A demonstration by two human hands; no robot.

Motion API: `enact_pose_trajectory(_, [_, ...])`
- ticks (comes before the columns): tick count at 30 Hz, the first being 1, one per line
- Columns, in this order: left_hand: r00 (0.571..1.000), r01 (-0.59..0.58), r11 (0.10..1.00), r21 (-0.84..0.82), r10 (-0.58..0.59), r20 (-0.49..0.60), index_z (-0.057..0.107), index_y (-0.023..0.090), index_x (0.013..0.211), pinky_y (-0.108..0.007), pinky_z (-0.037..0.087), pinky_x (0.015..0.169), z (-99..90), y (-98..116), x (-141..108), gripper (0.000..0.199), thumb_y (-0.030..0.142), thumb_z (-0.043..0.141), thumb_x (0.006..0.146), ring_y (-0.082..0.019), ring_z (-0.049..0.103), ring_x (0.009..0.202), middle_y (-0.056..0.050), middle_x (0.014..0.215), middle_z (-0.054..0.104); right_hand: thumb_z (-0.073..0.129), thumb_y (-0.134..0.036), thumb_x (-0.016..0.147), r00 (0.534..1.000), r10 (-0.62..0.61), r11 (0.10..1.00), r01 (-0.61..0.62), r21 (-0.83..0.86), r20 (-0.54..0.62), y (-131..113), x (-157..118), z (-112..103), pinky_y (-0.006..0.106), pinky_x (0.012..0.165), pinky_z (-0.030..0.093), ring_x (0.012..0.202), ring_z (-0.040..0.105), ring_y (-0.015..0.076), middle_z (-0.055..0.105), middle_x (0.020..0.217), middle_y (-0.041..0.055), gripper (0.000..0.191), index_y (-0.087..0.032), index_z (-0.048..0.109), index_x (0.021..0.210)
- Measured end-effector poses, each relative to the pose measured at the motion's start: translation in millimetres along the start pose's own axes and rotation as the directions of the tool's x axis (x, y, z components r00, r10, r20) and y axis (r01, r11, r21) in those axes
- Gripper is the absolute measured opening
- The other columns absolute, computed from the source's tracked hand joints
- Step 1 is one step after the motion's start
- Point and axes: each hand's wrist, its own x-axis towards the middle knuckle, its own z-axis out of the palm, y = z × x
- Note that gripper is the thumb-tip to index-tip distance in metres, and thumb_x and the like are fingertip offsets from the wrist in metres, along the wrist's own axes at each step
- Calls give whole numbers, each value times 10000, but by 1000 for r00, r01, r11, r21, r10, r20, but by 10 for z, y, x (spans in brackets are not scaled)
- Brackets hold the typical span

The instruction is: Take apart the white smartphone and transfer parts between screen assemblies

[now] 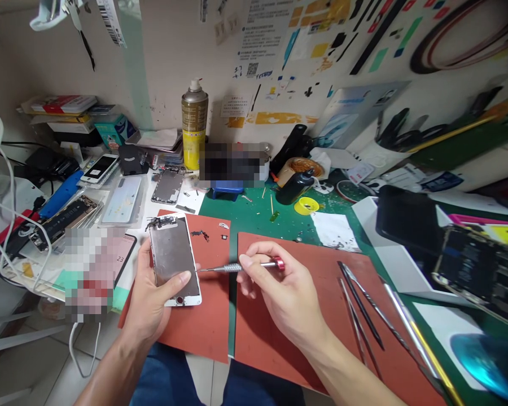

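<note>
A white-framed phone screen assembly (175, 248) with a grey metal back plate is gripped along its lower part by my left hand (156, 285). Its top end carries a loose dark flex cable (157, 221). My right hand (281, 276) closes around a slim metal screwdriver (232, 267) with a red end cap. The driver's tip points left and meets the right edge of the assembly; whether it sits on a screw is too small to tell. Small dark flex parts (201, 235) lie just beyond on the red-brown mat (211, 316).
Tweezers (355, 318) and pry tools rest on the right mat (271, 332). A white box (376, 248) with an opened phone (478, 270) stands at right. A spray can (193, 127) stands against the wall. Phones and cables crowd the left side.
</note>
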Motion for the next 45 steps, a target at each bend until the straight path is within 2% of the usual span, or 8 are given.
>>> enact_pose_trajectory(6, [1000,4,1000,-17,-4,-1,420,397,1516,-349,652,851,-1,-4,-8,970,194,943,724,-238,766,993,-48,1314,704,802,-472,922,1000,0,1000,0,-25,0,20,1,-3,222,438,432,467,583,122,659,599,-13,310,-215,630,893])
enact_pose_trajectory(12, [1000,0,1000,-19,0,0,402,400,1531,-349,663,814,-9,-11,-7,995,195,944,723,-234,770,951,-54,1302,709,844,-411,893,998,-59,998,58,25,23,42,15,-19,233,510,505,619,657,142,653,740,-24,270,-231,649,938])
enact_pose_trajectory(16, [1000,0,1000,-15,0,-8,415,396,1524,-354,665,809,-9,-11,-7,988,201,947,714,-242,772,949,-56,1292,714,828,-415,910,999,-42,999,42,18,28,39,16,-12,227,483,481,559,632,136,600,636,-51,273,-234,624,895])
enact_pose_trajectory(24, [1000,-7,1000,-20,7,-12,446,392,1499,-341,658,843,-6,-20,4,953,184,943,713,-236,765,991,-52,1326,704,777,-482,944,1000,2,1000,-1,-27,26,35,7,-21,224,439,440,446,574,117,667,590,-19,309,-222,618,899])
enact_pose_trajectory(29, [1000,-6,1000,-15,5,-18,434,389,1517,-340,662,816,-13,-22,-2,987,185,947,700,-244,769,970,-58,1311,706,814,-464,908,999,-33,999,32,27,27,36,5,-24,220,464,460,565,644,143,673,682,-12,294,-224,651,956])
enact_pose_trajectory(33, [1000,3,1000,-13,-3,-20,422,403,1521,-349,661,824,-13,-16,-5,997,185,948,702,-246,771,972,-54,1311,705,793,-453,930,999,-1,1000,1,1,33,23,1,-16,209,436,431,465,582,115,667,605,-18,285,-220,629,932])
enact_pose_trajectory(38, [1000,3,1000,-3,-3,-23,432,391,1509,-354,661,815,-12,-13,1,978,199,949,702,-245,770,960,-55,1306,703,829,-457,893,1000,-25,1000,25,12,2,16,2,-10,216,459,466,539,639,140,658,648,-23,302,-222,649,952])
enact_pose_trajectory(45, [1000,10,1000,-19,-10,0,424,403,1513,-350,657,819,-22,-20,2,957,181,935,735,-220,765,935,-44,1298,707,841,-484,876,1000,17,1000,-17,2,3,3,5,6,215,441,445,485,623,140,688,616,-2,344,-218,632,939])
